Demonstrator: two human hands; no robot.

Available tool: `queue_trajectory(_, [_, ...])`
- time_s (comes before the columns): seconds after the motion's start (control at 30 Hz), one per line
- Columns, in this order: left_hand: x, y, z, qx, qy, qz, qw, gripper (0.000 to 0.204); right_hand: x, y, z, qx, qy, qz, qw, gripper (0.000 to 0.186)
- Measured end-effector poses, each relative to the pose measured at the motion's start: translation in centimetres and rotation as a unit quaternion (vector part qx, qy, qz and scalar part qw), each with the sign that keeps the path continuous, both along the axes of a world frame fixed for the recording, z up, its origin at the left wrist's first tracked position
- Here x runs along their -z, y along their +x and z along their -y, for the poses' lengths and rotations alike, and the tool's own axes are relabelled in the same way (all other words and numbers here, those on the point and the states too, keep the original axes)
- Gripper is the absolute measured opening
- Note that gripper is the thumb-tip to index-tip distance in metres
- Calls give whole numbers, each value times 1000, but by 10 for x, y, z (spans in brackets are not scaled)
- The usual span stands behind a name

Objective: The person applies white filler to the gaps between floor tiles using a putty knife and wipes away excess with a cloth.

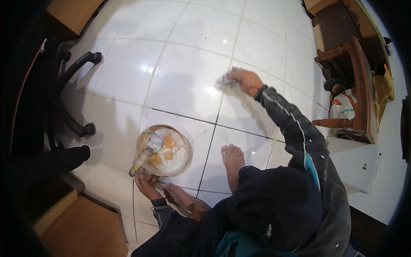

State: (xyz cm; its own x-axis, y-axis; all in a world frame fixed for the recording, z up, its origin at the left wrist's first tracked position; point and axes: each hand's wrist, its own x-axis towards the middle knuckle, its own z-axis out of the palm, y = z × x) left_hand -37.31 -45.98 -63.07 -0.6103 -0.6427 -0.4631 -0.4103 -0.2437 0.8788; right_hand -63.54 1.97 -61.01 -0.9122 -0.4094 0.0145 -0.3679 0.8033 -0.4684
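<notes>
Between my feet and the swivel chair stands a round tub (183, 159), its inside smeared with white paste over orange patches. A putty knife (153, 143) caked with white lies across it, its handle sticking out over the near left rim. My left hand (147, 186) is closed at the tub's near rim, just beside that handle. My right hand (247, 80) reaches far forward and presses a crumpled greyish-white rag (223, 80) to the floor tiles at a grout line. Motion smears the rag, so its edges are unclear.
White floor tiles (188, 64) spread ahead, with pale joints farther off and dark joints nearer. At left are a black swivel chair base (77, 81) and a brown wooden panel (85, 227). Wooden furniture (359, 85) and a white case (355, 162) stand at right.
</notes>
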Motion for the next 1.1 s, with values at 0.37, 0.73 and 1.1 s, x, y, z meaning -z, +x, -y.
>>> queue_trajectory(0.37, [5,7,-4,-14,35,-19,999,43,-5,-44,-30,-65,196,171,963,30])
queue_trajectory(0.73, [16,5,1,108,-43,-43,992,45,-2,0,50,57,193,82,976,37])
queue_trajectory(1.1, [4,0,-12,124,-60,36,990,47,10,100,71,-163,21,0,986,48])
